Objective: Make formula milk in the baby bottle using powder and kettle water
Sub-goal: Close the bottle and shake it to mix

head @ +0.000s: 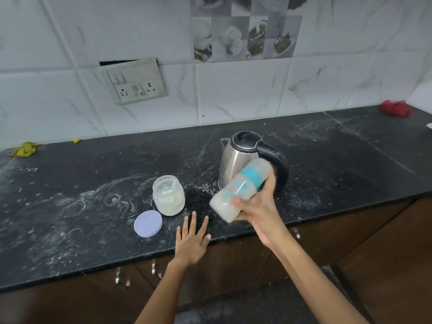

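I grip the capped baby bottle point(240, 189) in my right hand point(257, 206), tilted in the air before the steel kettle point(236, 157), probably mid-shake; it looks blurred and milky. My left hand point(191, 239) lies flat and empty, steadying me beside the open powder jar point(168, 195) and its lid point(148, 223).
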